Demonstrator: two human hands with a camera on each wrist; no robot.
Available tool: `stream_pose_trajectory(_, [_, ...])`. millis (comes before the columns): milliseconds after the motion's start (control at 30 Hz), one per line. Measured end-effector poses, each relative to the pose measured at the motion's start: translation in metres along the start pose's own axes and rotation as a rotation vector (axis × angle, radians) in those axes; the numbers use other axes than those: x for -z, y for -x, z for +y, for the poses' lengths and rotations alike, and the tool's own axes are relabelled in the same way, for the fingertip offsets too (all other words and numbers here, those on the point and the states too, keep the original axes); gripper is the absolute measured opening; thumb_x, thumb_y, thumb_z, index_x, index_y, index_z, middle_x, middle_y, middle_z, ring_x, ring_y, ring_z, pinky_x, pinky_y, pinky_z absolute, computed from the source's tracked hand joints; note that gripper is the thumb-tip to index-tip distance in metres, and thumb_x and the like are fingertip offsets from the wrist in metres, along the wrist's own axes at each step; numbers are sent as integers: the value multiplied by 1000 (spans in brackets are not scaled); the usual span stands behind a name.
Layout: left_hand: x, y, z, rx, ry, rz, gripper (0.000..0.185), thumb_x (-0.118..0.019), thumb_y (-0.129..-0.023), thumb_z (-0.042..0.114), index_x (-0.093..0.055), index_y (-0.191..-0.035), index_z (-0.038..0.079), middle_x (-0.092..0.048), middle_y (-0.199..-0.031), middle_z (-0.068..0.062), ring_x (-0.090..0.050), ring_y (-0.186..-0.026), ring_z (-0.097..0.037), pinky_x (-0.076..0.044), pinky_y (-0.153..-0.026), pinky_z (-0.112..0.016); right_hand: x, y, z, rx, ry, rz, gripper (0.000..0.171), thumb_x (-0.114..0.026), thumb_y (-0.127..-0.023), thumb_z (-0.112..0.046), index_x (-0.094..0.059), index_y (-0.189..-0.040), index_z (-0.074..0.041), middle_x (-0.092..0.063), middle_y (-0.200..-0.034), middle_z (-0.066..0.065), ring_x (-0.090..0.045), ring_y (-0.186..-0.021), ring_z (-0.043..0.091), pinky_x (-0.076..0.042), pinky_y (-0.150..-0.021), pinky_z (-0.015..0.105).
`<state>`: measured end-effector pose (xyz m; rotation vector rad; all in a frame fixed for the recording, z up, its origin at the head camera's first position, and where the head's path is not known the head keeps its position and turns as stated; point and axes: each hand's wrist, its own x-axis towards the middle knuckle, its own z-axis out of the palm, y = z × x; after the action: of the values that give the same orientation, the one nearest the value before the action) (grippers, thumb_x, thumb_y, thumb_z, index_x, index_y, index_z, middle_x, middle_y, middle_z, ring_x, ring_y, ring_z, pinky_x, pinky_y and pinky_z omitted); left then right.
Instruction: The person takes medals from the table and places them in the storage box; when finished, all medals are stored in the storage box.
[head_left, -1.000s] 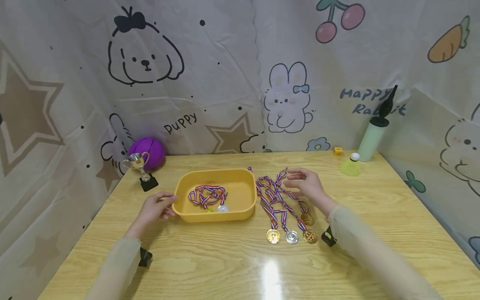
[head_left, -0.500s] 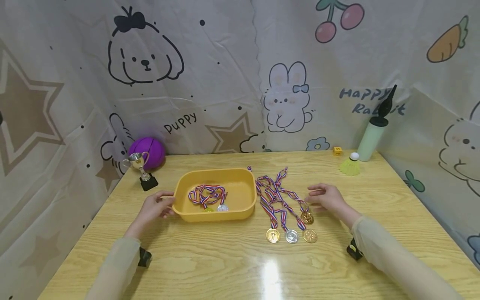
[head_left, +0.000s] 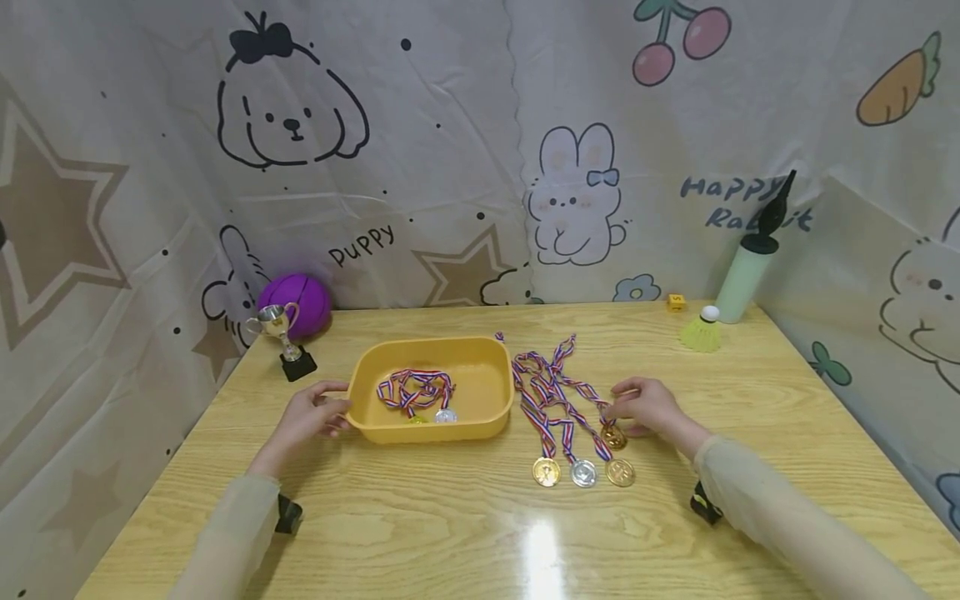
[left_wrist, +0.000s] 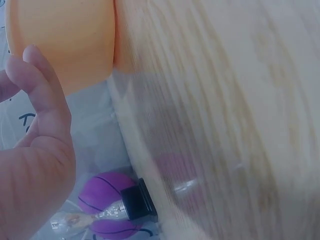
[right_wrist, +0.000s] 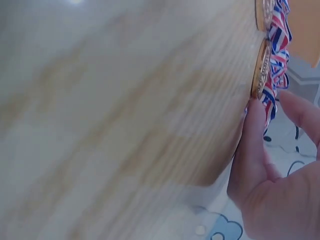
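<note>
Right hand [head_left: 651, 407] nearer a medal [head_left: 616, 440], left hand [head_left: 303, 417] at tub [head_left: 438, 432], grips unclosed; wooden table [head_left: 420, 525], patterned curtain [head_left: 457, 100] behind

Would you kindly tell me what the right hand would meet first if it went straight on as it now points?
The right hand would probably first meet the striped ribbon of the nearest gold medal; they may already touch.

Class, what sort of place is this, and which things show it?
Probably an indoor tabletop arranged for a hands-on activity: a wood-grain table, cartoon-printed fabric hung around it, and assorted small items such as a trophy and a shuttlecock.
</note>
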<state>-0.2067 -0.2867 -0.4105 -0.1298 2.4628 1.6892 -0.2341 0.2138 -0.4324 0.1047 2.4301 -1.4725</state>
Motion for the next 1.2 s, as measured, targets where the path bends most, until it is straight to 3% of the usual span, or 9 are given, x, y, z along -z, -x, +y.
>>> stream_pose_trajectory(133, [1, -1, -1, 4, 5, 3, 51, -56, -93, 11, -39, -138, -8, -67, -73, 3, -64, -61, -5, -53, -54, -20, -4, 0, -2, -7, 16, 2, 56, -75, -79, -14, -50, -124, 8, -66, -102, 15, -63, -84, 17, -59, -65, 33])
stream_pose_trajectory(400, [2, 0, 0, -1, 1, 2, 51, -56, -94, 12, -39, -138, -7, -68, -75, 3, -64, -62, -5, -53, -55, -20, -7, -3, -4, -18, 106, 47, 54, -79, -75, -17, -56, -119, 5, -64, -106, 19, -62, -84, 19, -58, -63, 32])
stream_pose_trajectory(867, [1, 1, 3, 10, 15, 10, 51, -57, -93, 10, -39, -137, -7, -68, -75, 3, -64, -62, -6, -53, -55, -19, -9, -3, -8, -32, 178, 76, 47, -78, -74, -13, -57, -112, 5, -59, -105, 19, -60, -76, 19, -57, -58, 30])
stream_pose_trajectory(1200, [0, 1, 1, 14, 11, 14, 52, -56, -93, 10, -39, -138, -8, -69, -77, 1, -65, -62, -7, -53, -55, -19, -12, -5, -6, -15, 185, 102, 32, -76, -71, -7, -63, -98, 5, -59, -89, 12, -55, -63, 15, -54, -51, 26])
